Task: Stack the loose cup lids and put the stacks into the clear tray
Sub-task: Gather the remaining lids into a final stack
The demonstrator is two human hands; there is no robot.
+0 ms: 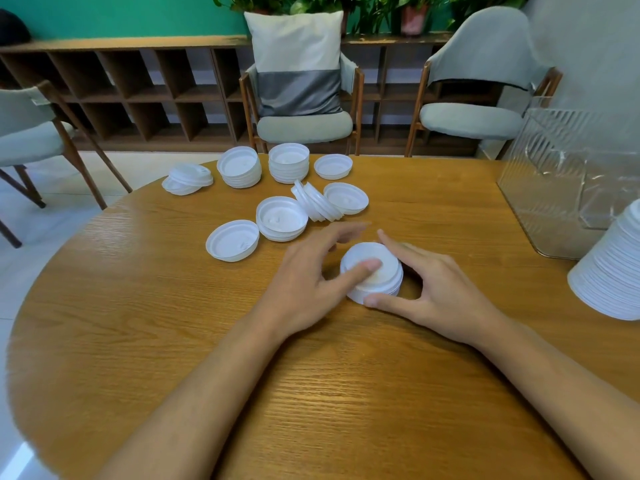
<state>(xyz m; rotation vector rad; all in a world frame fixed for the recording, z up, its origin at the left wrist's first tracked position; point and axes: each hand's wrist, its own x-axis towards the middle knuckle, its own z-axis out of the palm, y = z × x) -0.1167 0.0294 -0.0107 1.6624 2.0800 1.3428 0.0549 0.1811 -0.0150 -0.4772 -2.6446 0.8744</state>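
A short stack of white cup lids (375, 271) lies between my hands at the table's middle. My left hand (308, 271) rests its thumb on top of this stack, fingers stretched beyond it. My right hand (433, 289) cups the stack's right side, thumb at its near edge and forefinger at its far edge. More white lids lie farther back: a single lid (232, 240), a small stack (282, 218), a toppled row (316, 201), two taller stacks (239, 166) (289, 162). The clear tray (568, 181) stands at the right.
A tall stack of white lids (613, 268) stands at the right edge, just before the tray. The round wooden table (173, 306) is ringed by grey chairs (304, 126). A low wooden shelf runs along the green wall.
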